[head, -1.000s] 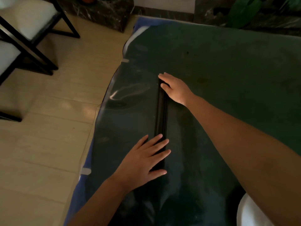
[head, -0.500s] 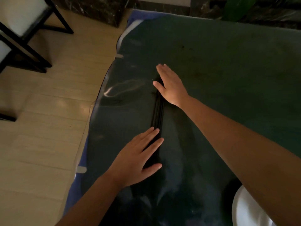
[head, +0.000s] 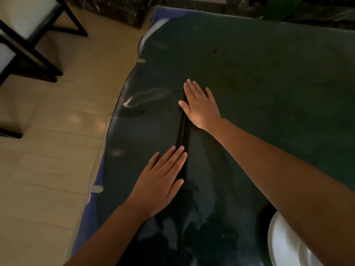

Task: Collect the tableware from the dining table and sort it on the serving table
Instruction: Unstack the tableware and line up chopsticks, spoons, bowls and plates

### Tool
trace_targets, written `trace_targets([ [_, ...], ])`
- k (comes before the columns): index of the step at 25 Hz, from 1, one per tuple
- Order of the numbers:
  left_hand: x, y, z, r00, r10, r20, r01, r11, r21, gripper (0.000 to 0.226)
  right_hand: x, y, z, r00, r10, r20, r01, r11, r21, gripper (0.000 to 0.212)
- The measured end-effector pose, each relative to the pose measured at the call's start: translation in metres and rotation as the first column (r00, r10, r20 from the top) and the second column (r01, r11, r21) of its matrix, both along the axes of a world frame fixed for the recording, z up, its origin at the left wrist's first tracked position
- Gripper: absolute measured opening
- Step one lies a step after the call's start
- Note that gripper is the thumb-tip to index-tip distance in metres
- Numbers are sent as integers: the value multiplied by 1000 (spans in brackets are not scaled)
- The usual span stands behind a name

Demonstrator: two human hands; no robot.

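A bundle of black chopsticks (head: 184, 131) lies lengthwise on the dark green table (head: 269, 83), running away from me. My left hand (head: 163, 181) lies flat with straight fingers on the near end of the bundle. My right hand (head: 199, 104) lies flat over the far end, fingers straight and pointing away. The ends of the chopsticks are hidden under both hands. A white plate (head: 284, 244) shows at the lower right, partly behind my right forearm.
The table's left edge (head: 115, 120) curves beside a light tiled floor (head: 48, 150). Black-framed chairs with white seats (head: 25, 25) stand at the upper left. A dark marble base (head: 115, 8) and a green plant (head: 278, 6) sit beyond the table.
My right hand has flattened, fingers going from bent sideways to straight and pointing away over the far end. My left hand stays flat on the near end.
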State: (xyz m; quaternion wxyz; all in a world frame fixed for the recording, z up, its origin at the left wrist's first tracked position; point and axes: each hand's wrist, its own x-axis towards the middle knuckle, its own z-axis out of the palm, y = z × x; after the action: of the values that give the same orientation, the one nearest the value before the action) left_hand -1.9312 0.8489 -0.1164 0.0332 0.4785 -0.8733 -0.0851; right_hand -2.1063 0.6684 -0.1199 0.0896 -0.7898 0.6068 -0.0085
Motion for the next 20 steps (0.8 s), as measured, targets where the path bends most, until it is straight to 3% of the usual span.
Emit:
trace_targets([
  [5,1,5,2,998,70,0,-70,996,46,55,-8,7,3,1000,11,-19,-10,998,64,61],
  [7,0,7,6,997,59,-50,-55,995,82,58,-6,12,13,996,-1,93,-4,999,49,58],
  [11,-18,14,45,980,63,-188,-58,998,31,59,-21,30,59,911,-6,412,79,984,-160,41],
  [13,-38,25,70,946,96,-311,-91,995,30,47,-49,56,87,840,-10,543,68,994,-86,25],
  [16,-77,55,101,848,298,-439,-180,940,290,29,-105,122,123,891,-20,453,-64,983,169,16],
  [20,-120,106,129,820,450,-354,-220,818,531,34,-173,216,142,953,-25,302,-48,971,233,12],
])
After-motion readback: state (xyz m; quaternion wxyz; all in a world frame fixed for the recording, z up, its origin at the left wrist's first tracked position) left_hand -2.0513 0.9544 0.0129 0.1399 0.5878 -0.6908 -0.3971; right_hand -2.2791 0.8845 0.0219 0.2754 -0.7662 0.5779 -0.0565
